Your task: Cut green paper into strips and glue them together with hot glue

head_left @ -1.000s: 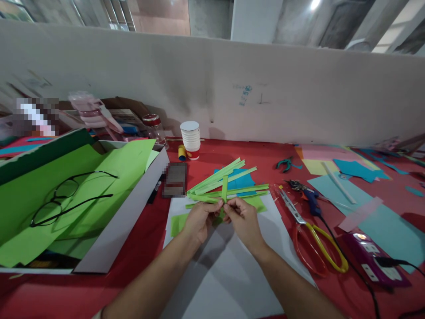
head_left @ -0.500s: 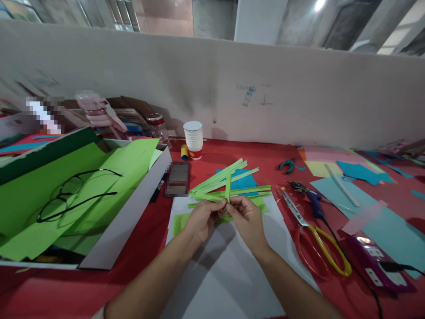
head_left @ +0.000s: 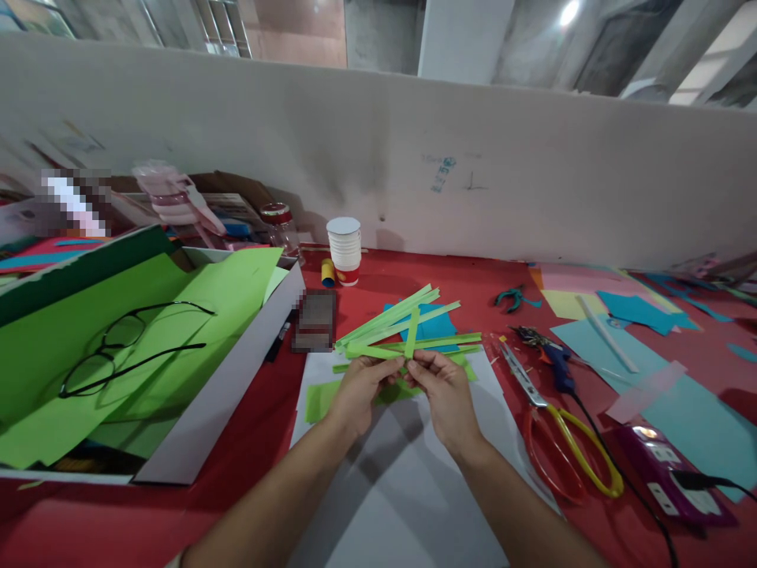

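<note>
Between my two hands is a light green paper strip [head_left: 412, 331], one end standing up and another stretch lying out to the left. My left hand [head_left: 362, 388] pinches it with thumb and fingertips. Close beside, my right hand [head_left: 445, 391] is closed on the strip near its fold; the fingertips partly hide that spot. Behind the hands more green paper strips [head_left: 390, 315] lie fanned over a blue paper piece [head_left: 438, 322]. Under the hands are a green paper piece [head_left: 321, 401] and a white sheet [head_left: 396, 505].
At the right lie scissors [head_left: 568, 442], a glue gun [head_left: 559, 364], small pliers [head_left: 516, 298] and a purple power strip [head_left: 674, 477]. On the left stands a box [head_left: 218, 394] with green paper and glasses [head_left: 112, 355]. Paper cups [head_left: 344, 251] stand near the wall.
The upright end of the green paper strip now leans slightly to the right. My right hand has shifted a little to the right, while my left hand stays almost in place.
</note>
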Tool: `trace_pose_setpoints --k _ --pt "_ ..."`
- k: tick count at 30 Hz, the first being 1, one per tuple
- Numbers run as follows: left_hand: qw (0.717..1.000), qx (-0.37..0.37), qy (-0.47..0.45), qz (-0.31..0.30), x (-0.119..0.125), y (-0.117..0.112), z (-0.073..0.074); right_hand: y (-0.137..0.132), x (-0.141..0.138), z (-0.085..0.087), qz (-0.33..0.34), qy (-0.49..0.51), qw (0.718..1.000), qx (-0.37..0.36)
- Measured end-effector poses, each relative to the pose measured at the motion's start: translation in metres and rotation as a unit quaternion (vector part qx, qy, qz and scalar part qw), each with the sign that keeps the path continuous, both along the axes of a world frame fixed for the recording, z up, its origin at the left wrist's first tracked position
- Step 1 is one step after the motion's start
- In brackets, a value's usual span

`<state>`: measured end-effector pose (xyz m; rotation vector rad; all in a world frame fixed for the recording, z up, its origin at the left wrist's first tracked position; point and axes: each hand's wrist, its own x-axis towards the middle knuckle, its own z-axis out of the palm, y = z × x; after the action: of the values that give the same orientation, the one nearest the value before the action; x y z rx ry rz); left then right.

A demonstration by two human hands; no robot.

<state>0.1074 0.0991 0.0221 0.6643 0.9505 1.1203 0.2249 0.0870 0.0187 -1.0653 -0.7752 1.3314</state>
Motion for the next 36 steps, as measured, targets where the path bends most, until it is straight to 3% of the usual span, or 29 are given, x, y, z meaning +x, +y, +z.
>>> trace_pose_setpoints --k 5,14,25,36 --pt "1.000 0.002 0.027 0.003 0.000 0.001 0.000 -0.001 0.002 0.000 0.016 0.023 1.000 -0.007" --pt "0.996 0.077 0.033 -0.027 0.008 0.001 -0.002 -0.003 0.003 0.002 -0.007 0.046 0.999 -0.026" --pt "0.977 0.179 0.119 -0.006 -0.001 0.004 -0.018 0.000 0.005 0.004 -0.012 0.002 1.000 -0.023" --pt "0.999 0.042 -0.003 -0.011 0.000 0.000 -0.014 -0.001 0.003 0.000 0.000 0.002 1.000 -0.001"
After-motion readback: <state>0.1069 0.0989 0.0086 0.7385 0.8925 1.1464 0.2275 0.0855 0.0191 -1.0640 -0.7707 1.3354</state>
